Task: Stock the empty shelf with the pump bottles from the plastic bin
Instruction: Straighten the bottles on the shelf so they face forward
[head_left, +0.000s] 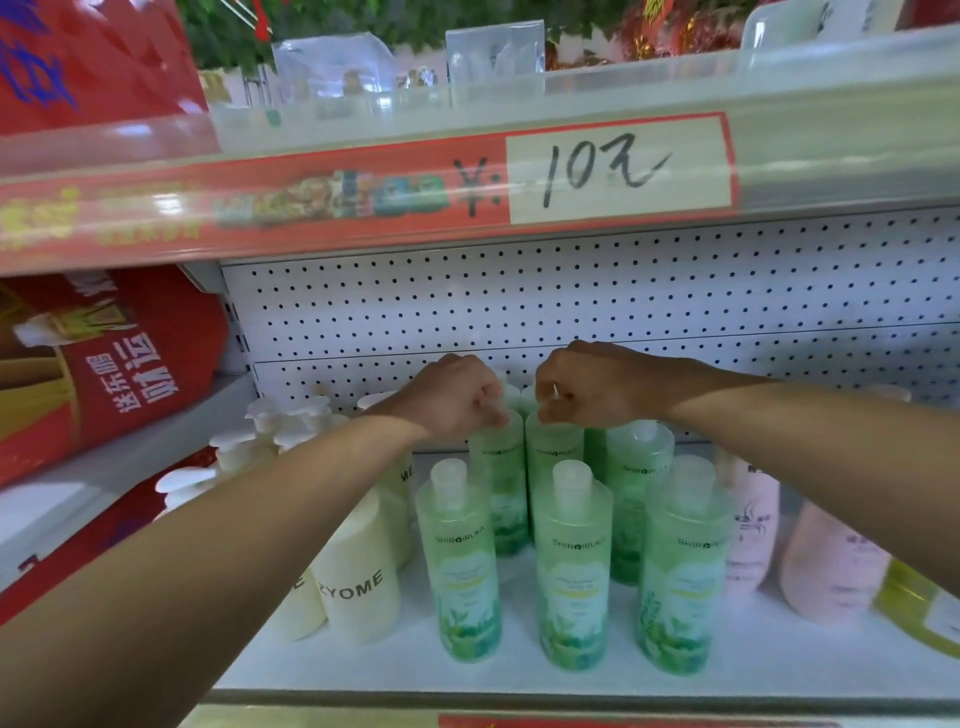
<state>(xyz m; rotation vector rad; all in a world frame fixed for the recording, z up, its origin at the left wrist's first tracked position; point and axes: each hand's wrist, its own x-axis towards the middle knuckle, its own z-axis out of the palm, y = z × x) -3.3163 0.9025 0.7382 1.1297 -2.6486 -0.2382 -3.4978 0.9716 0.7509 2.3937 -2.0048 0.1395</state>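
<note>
Pegboard-backed white shelf (363, 670) looks half stocked already. Both fists sit at the far row: left hand (457, 400) curls round the top of one upright green bottle (501, 470), right hand (582, 387) round its neighbour (553, 462), bottles standing straight down below them, neither hand nearer. Knuckles hide the tops, plastic bin's out of frame, everything's slightly blurry.
</note>
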